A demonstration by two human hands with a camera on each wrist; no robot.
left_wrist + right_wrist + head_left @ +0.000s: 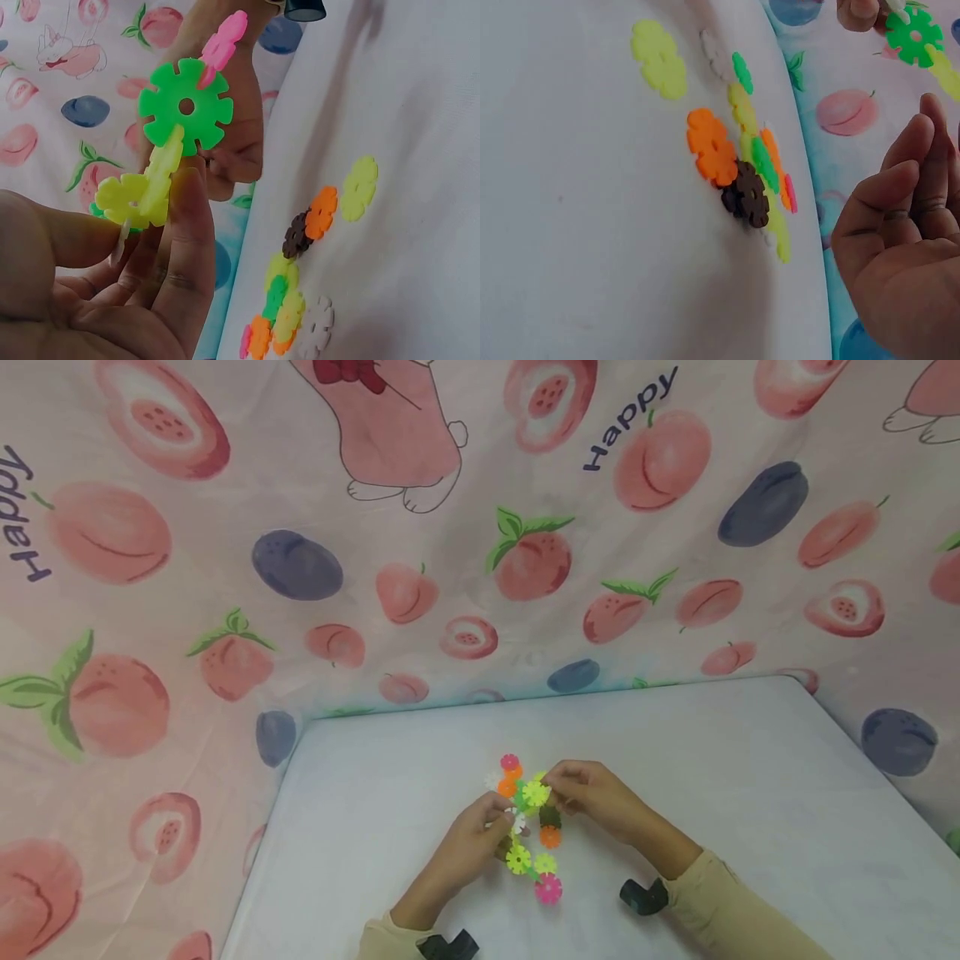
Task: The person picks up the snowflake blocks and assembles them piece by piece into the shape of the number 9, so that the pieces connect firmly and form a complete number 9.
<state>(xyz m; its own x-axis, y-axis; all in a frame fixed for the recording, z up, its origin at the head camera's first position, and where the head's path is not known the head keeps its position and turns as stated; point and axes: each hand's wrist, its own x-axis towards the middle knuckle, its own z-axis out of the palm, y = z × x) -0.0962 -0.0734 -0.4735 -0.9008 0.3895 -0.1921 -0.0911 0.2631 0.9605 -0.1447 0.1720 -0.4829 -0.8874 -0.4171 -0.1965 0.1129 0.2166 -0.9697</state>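
Toothed plastic flower-shaped discs with slots are joined into a bright chain between the two hands. The left hand (468,839) pinches a white disc (120,241) between thumb and fingers. From it run yellow discs (161,184), a green disc (166,120) and a pink disc (225,41) on the near end. Opposite, the right hand (596,793) has thumb and forefinger together at the edge of a yellow disc (536,793). In the right wrist view the right hand's fingertips (930,135) stand beside the chain's green disc (915,36), and the pinched edge is hidden.
Loose discs lie under the hands on the white tabletop (375,777): an orange disc (711,146), a dark brown disc (751,195), a yellow disc (658,60), a white disc (316,328) and several more in a cluster. A fruit-print cloth (465,552) rises behind the table.
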